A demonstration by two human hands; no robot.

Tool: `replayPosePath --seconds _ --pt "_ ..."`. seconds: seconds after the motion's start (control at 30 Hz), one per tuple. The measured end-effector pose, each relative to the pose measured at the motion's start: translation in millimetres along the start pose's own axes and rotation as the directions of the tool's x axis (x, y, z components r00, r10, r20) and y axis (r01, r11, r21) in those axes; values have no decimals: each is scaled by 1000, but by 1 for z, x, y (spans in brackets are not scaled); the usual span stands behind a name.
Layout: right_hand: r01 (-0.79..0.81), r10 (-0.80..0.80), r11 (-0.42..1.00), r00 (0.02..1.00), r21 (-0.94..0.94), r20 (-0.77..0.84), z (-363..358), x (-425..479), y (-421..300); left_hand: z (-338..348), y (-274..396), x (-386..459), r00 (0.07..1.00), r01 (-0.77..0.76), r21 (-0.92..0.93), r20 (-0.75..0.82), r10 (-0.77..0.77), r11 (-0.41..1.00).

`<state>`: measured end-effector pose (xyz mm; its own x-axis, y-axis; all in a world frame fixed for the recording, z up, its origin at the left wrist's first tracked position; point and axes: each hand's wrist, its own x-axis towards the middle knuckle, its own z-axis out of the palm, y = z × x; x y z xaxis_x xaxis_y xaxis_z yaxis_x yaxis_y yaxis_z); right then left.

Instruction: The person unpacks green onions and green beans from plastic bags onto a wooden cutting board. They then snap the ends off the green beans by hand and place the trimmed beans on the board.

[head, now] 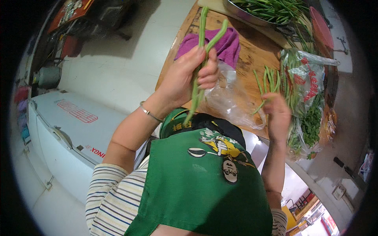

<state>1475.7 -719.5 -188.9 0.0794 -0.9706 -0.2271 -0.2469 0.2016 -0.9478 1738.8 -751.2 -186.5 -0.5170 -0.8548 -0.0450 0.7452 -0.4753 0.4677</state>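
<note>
My left hand (pixel 196 72) is closed around a few long green beans (pixel 217 37). Their upper ends rise above the fist, and their lower ends hang in front of the green apron (pixel 200 177). At the right, my right hand (pixel 277 113) is blurred, its fingers closed at the lower ends of several green beans (pixel 269 79). One bean pokes out to the left below its fingertips. Between the hands, a clear plastic bag (pixel 227 97) lies crumpled on the wooden table (pixel 251 44). Behind my left hand is a purple cloth (pixel 233 44).
A metal basin (pixel 240 10) of cut green vegetables stands at the back on a pale board. Along the right edge lie a printed plastic bag (pixel 313 76), leafy herbs (pixel 311 124) and a pink basin (pixel 322 28). To the left stands a white chest freezer (pixel 76 118).
</note>
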Motion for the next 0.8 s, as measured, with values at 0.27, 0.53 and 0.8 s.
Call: replayPosePath --seconds 0.27,0.53,0.8 --pt "240 -171 945 941 -222 292 57 -6 -22 16 -23 20 971 -235 -240 -92 219 942" --pt "588 -492 744 804 -319 333 71 -14 -33 17 -26 19 927 -369 -246 -171 335 896" --pt "762 -761 635 588 -130 -275 52 -29 -4 9 -18 24 876 -460 -412 -352 328 786"
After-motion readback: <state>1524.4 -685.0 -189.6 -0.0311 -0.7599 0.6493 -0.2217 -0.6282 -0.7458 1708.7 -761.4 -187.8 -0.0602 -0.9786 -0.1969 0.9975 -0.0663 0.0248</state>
